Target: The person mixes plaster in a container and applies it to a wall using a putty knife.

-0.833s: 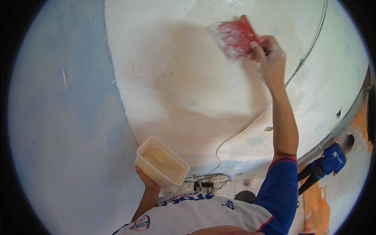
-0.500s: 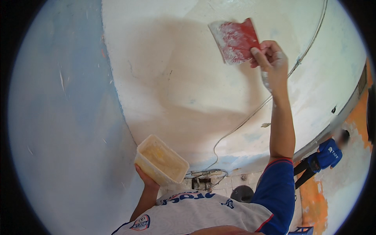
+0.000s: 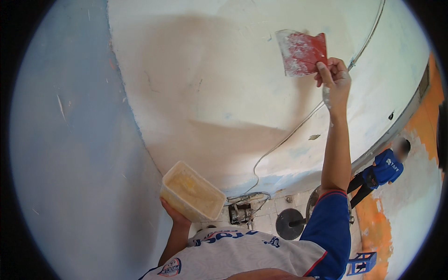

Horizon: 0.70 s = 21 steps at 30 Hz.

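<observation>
My right hand (image 3: 335, 79) is raised before the pale wall (image 3: 210, 70), pinching one edge of a red, flat putty spreader (image 3: 305, 53) between thumb and fingers. White filler smears the spreader, thickest toward its left edge, and some is on my wrist. Whether its blade touches the wall I cannot tell. Low on the left, my left hand (image 3: 176, 213) supports a rectangular, whitish plastic tub (image 3: 179, 201) from its side and underneath. The tub is tilted, and a yellowish-cream residue coats its inside. Part of that hand is hidden behind the tub.
A blue-grey wall (image 3: 70, 130) meets the pale one at left. A loose cable (image 3: 280, 151) runs down the pale wall to the tiled floor, near a floor opening (image 3: 240, 213). A black round base (image 3: 289, 224) and a blue stool (image 3: 363, 263) stand right; a person in blue (image 3: 388, 167) stands beyond.
My right hand and the spreader have shifted right and slightly down. The tub has stayed nearly in place in my left hand. More of the round base and stool now shows.
</observation>
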{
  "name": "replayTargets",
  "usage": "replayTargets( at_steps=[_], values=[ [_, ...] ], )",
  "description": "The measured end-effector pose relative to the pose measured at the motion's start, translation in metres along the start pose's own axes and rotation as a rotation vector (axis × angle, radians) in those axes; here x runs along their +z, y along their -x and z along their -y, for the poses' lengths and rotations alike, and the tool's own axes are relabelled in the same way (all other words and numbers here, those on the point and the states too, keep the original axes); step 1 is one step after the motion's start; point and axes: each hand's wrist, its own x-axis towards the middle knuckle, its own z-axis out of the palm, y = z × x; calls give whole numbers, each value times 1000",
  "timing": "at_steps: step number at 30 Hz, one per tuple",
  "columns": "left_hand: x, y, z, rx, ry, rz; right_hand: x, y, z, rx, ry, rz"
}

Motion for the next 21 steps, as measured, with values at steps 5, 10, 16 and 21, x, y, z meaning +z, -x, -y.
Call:
replayTargets(
  at_steps=[5,10,16,21],
  values=[
    [-4,8,-7,48,-22,68,-7,2,9,-16,-91,138],
    [-9,15,-16,-10,-42,44,-15,-21,-6,-36,118,142],
    [-15,14,-22,46,-34,36,-20,-14,16,-59,-69,166],
    [-7,15,-16,51,-36,36,7,-33,16,-75,168,251]
  ],
)
